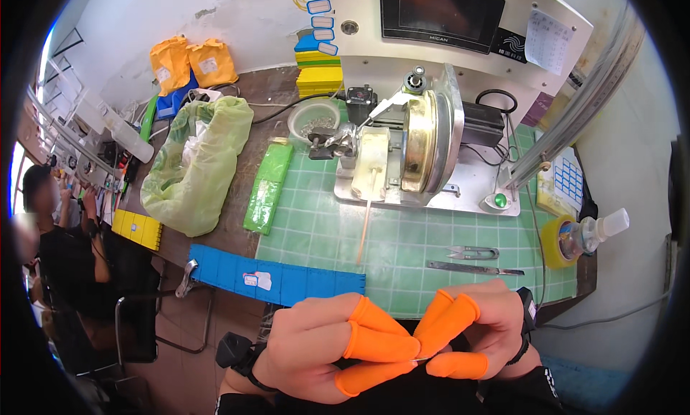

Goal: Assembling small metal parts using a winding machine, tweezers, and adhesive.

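My left hand (323,343) and my right hand (474,325) meet low in the picture, in front of the table's near edge. Orange finger cots cover several fingertips on both. The left fingers are pinched together on a tiny, thin, pale piece (420,360), too small to name. Bent inward, the right fingers press close against the left fingertips at the same spot; whether they grip the piece too is hidden. Just beyond the hands lie thread snips (474,253) and metal tweezers (474,268) on the green gridded mat (410,293).
A machine with a round brass-coloured wheel (418,142) stands at the back, below a dark screen (438,16). Leftward are a blue segmented strip (280,276), a green packet (269,188) and a bag-lined bin (194,174). A bottle (575,235) stands at right. Another person (68,235) sits far left.
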